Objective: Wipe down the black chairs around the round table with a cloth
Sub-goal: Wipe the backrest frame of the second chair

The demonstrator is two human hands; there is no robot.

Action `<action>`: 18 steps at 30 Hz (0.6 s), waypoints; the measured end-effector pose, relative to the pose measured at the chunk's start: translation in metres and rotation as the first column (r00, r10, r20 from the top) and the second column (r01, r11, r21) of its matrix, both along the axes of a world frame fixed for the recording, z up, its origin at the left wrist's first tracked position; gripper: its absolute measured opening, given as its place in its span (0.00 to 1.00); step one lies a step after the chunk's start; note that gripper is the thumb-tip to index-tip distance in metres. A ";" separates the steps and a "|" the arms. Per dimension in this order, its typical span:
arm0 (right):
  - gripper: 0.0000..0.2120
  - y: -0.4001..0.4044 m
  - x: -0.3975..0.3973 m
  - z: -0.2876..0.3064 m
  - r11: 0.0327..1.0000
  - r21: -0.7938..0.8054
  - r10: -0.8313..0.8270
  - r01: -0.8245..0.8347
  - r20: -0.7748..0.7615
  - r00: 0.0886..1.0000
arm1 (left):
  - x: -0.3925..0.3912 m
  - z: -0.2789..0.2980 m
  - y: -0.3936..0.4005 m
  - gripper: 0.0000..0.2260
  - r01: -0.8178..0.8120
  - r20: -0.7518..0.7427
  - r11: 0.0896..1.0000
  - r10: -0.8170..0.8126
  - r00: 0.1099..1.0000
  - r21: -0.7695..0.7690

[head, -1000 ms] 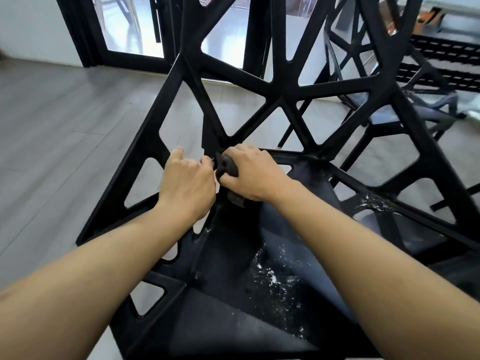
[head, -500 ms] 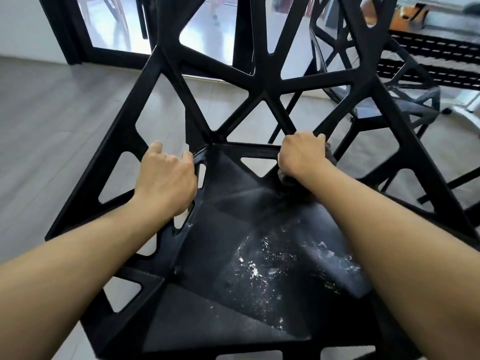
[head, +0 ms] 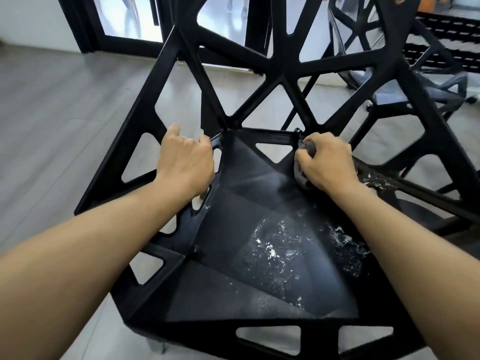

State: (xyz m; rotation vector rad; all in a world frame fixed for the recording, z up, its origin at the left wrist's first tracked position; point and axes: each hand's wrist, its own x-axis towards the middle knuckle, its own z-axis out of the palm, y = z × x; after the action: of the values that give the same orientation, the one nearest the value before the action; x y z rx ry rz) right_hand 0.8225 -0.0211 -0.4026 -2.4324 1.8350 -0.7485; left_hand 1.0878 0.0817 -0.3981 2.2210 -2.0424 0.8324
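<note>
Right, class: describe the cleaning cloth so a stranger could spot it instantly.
Start at the nearest black chair and follow its seat to the back right corner. There the right hand grips a bunched dark grey cloth. It is the only soft, crumpled thing among rigid black struts.

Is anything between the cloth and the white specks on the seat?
Nothing visible. The right hand grips the cloth at the seat's back right corner; bare seat lies between it and the white specks.
</note>
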 end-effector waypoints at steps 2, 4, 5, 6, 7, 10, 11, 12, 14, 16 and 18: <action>0.17 0.005 0.015 0.000 0.999 0.049 0.010 -0.012 0.035 0.999 | -0.001 0.000 -0.001 0.04 0.010 -0.017 1.000 -0.010 1.000 0.006; 0.19 0.021 0.040 -0.001 0.988 0.087 0.120 -0.125 0.057 0.991 | -0.001 0.000 -0.003 0.04 0.007 -0.027 1.000 -0.007 1.000 -0.002; 0.19 0.033 0.054 -0.003 0.975 0.103 0.188 -0.195 0.078 0.979 | 0.000 0.000 -0.003 0.04 0.004 -0.037 1.000 -0.004 0.999 0.004; 0.17 0.043 0.069 -0.005 0.961 0.117 0.239 -0.251 0.107 0.965 | 0.000 0.000 -0.002 0.04 0.007 -0.046 1.000 -0.006 0.999 0.013; 0.16 0.052 0.080 -0.006 0.945 0.134 0.278 -0.297 0.140 0.950 | -0.001 0.002 -0.002 0.04 0.014 -0.046 1.000 -0.013 0.999 0.022; 0.19 0.074 0.092 0.001 0.895 0.172 0.390 -0.411 0.146 0.909 | -0.005 0.009 0.002 0.03 0.022 -0.018 0.998 -0.021 1.000 0.059; 0.19 0.080 0.088 0.003 0.872 0.178 0.439 -0.457 0.129 0.889 | -0.005 0.010 0.003 0.03 0.023 -0.016 0.997 -0.022 1.000 0.067; 0.17 0.087 0.080 0.005 0.850 0.183 0.483 -0.495 0.105 0.869 | -0.004 0.010 0.004 0.03 0.024 -0.022 0.997 -0.023 0.999 0.068; 0.16 0.091 0.054 0.006 0.866 0.207 0.456 -0.455 0.044 0.889 | -0.003 0.010 0.005 0.04 0.029 -0.044 0.998 -0.026 0.999 0.060; 0.19 0.076 0.015 0.009 0.943 0.205 0.275 -0.262 -0.038 0.961 | -0.003 0.011 0.005 0.04 0.021 -0.052 0.997 -0.017 0.999 0.069; 0.18 0.059 -0.023 0.011 0.982 0.174 0.080 -0.070 -0.055 0.995 | -0.006 0.013 0.005 0.04 0.018 -0.054 0.996 -0.013 0.998 0.089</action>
State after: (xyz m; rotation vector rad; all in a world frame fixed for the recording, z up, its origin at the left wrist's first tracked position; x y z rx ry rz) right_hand 0.7991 0.0384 -0.3918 -2.4247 1.7358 -0.4933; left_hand 1.0818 0.0869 -0.3855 2.2428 -2.1096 0.6855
